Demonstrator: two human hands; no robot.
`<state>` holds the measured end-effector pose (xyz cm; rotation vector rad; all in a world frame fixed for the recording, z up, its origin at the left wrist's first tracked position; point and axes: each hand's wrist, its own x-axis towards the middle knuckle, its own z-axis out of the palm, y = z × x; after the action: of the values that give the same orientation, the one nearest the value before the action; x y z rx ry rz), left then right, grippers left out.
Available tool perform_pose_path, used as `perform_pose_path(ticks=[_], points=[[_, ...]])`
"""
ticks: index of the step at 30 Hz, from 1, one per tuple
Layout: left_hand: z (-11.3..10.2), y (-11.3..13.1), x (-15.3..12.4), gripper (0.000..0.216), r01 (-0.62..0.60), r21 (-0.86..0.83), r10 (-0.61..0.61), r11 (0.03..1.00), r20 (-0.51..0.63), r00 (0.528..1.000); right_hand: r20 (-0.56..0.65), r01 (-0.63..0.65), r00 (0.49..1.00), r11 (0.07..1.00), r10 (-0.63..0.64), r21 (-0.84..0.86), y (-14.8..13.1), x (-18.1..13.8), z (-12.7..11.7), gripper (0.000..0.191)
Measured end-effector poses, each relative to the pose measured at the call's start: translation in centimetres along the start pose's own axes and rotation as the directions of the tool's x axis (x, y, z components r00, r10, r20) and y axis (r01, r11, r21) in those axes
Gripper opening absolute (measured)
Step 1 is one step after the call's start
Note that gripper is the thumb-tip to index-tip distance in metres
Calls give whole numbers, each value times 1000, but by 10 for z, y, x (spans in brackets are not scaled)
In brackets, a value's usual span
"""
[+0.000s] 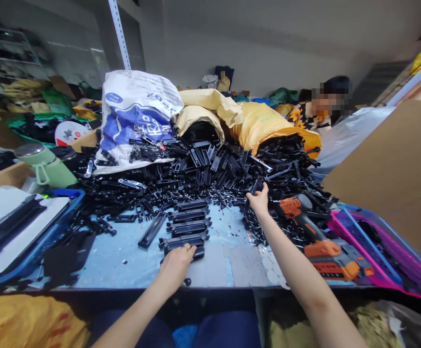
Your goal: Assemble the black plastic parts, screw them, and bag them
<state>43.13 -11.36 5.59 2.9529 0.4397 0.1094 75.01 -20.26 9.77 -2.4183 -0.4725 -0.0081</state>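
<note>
My left hand (177,267) is at the near end of a column of long black plastic brackets (189,227) on the blue tabletop. Its fingers close over the nearest black bracket (199,253), and the palm hides part of that piece. Further right, my right hand (259,202) reaches to the edge of a heap of black plastic parts (210,164). Thumb and fingers pinch a small black plastic part (256,186), whose exact shape is unclear against the heap. One more bracket (152,230) lies slanted left of the column.
An orange cordless drill (322,246) lies right of my right forearm, near a pink basket (344,232). Loose screws (225,197) are scattered before the heap. Sacks (141,116) stand behind. A green mug (47,166) and blue tray (76,198) are left. A person (314,108) is behind.
</note>
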Motion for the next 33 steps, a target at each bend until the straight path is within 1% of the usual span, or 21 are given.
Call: perform_pose_path(ticks=[1,2,3,4,5,6,7,8,9,10,11,13,14,17,18,19,21,23,27,30,33], points=[[0,-3,-1,38,-1,-31,1,1000,0,1000,33,156,987,986,-158,66,1,-14,-2,74],[-1,-4,-3,37,-3,-59,3,998,1,1000,84,324,938,936,-337,134,3,-31,-6,71],[-2,-4,-5,37,-9,-83,9,997,5,1000,156,481,845,855,-511,193,4,-49,-10,67],[-4,-4,-8,37,-13,-100,15,995,14,1000,251,606,718,761,-649,232,5,-68,-15,60],[-6,-3,-10,36,-15,-111,18,994,26,999,363,696,578,673,-731,249,5,-88,-20,51],[-7,-2,-12,36,-21,-123,26,992,41,999,470,766,435,590,-768,254,6,-107,-24,41],[-9,0,-14,36,-30,-138,37,990,53,998,559,820,313,515,-768,249,6,-124,-27,32],[-10,2,-15,36,-39,-156,49,987,59,997,626,861,227,454,-746,230,6,-140,-28,28],[-11,4,-15,38,-48,-179,59,983,61,996,673,891,177,407,-718,200,6,-154,-28,28],[-12,6,-14,39,-56,-201,69,978,59,996,703,912,159,376,-694,164,7,-164,-26,31],[-12,8,-13,39,-59,-220,73,974,56,996,719,926,164,357,-676,125,8,-173,-23,33],[-12,12,-10,39,-55,-246,70,968,53,996,725,935,204,351,-658,55,8,-183,-15,35],[-11,13,-9,43,-53,-254,69,966,52,996,719,933,231,358,-655,26,8,-186,-11,34],[-10,14,-10,65,-47,-254,56,966,27,998,682,921,317,385,-659,-56,6,-193,-5,32],[-9,14,-11,68,-44,-248,48,968,10,999,666,917,341,390,-663,-82,4,-196,-5,31],[-8,13,-13,68,-42,-243,40,969,-11,999,650,914,361,392,-669,-104,2,-199,-7,29],[-7,11,-16,62,-52,-247,39,968,-58,998,624,912,381,387,-682,-134,-2,-205,-10,25],[-5,9,-19,53,-91,-261,67,961,-98,993,611,917,381,369,-694,-152,-7,-208,-14,21],[-3,7,-20,38,-181,-269,138,946,-170,976,611,935,347,312,-711,-168,-18,-206,-20,17],[-1,6,-19,38,-176,-263,121,948,-214,969,621,944,323,291,-714,-157,-23,-202,-22,18],[0,5,-21,40,-164,-265,112,950,-201,973,628,946,312,296,-713,-134,-24,-199,-23,18]])
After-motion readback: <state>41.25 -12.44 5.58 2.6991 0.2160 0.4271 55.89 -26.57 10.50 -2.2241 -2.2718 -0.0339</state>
